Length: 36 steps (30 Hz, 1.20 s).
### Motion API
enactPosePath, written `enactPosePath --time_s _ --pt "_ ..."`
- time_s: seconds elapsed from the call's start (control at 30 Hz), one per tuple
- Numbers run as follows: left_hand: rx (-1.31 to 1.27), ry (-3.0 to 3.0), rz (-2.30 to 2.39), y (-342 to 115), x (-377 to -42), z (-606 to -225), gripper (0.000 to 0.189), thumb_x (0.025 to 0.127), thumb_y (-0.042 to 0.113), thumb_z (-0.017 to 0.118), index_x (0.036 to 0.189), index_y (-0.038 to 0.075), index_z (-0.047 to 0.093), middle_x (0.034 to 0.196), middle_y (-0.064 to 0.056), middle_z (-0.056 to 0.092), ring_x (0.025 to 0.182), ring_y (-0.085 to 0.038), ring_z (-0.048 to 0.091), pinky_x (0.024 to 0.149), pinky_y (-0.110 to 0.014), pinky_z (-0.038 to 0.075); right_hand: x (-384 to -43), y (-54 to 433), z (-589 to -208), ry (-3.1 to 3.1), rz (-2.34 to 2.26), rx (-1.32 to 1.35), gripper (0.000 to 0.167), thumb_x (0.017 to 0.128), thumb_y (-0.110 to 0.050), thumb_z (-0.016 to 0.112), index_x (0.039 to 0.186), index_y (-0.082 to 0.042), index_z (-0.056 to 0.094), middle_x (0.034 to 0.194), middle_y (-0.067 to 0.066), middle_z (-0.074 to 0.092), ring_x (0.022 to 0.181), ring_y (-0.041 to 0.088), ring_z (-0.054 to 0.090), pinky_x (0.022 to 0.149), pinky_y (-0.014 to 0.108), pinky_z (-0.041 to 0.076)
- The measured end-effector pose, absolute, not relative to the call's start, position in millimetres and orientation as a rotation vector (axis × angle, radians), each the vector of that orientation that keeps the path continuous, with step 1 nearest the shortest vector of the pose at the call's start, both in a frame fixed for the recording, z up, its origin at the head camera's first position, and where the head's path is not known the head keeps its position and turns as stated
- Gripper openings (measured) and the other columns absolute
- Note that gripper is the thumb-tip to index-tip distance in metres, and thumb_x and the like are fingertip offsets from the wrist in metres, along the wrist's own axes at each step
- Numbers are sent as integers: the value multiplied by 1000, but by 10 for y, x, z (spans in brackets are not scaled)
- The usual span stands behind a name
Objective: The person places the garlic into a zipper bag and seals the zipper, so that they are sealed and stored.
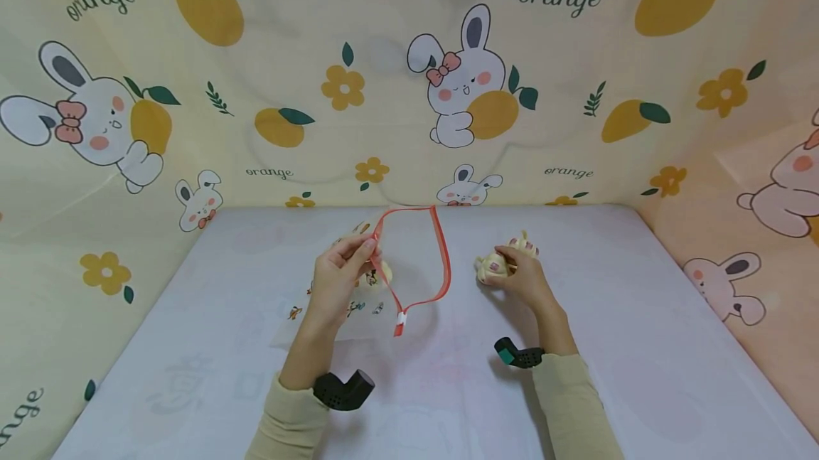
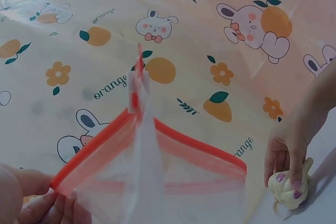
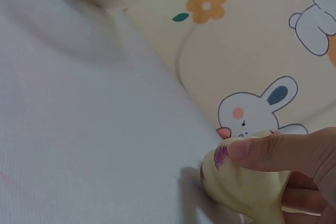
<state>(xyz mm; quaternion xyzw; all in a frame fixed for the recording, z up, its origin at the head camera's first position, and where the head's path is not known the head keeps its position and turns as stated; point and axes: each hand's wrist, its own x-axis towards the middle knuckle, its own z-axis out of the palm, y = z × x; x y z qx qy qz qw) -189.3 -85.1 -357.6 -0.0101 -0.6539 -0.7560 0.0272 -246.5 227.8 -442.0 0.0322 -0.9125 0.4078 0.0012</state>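
Note:
My left hand (image 1: 339,271) pinches the red rim of a clear zip bag (image 1: 441,254), whose mouth stands spread apart. Small cartoon figures are printed on the bag, and a pale rounded thing (image 1: 384,274) shows through it near my fingers. In the left wrist view the bag's red edge (image 2: 205,148) runs out from my pinching fingertips. To the right of the bag, my right hand (image 1: 527,279) grips a garlic bulb (image 1: 491,268) with purple marks, close to the table. The right wrist view has the thumb lying across this bulb (image 3: 233,177). Another garlic bulb (image 1: 526,242) lies just behind that hand.
A white cloth covers the table (image 1: 448,403). Beyond it rises a cream curtain (image 1: 384,133) printed with rabbits and oranges, which also closes off both sides. A black wrist camera (image 1: 345,390) sits on my left wrist, another (image 1: 517,353) on my right.

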Motion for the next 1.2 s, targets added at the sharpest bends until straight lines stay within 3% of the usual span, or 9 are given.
enactPosePath --time_s 0.57,1.2 --pt "-89 -2002 -2354 -852 -1895 -3580 31 97 12 56 120 -9 58 81 10 65 79 -6 63 81 -16 57 -2447 2267 -4328 -2851 1283 79 62 84 -8 72 138 5 45 140 30 48 125 46 53 105 52 47" --pt "-83 -2009 -2352 -852 -1882 -3557 29 97 12 56 119 -6 60 84 7 65 80 -6 63 81 -16 57 -2401 2239 -4233 -2778 1271 145 61 82 -7 74 136 6 48 137 30 51 121 47 56 101 52 49"
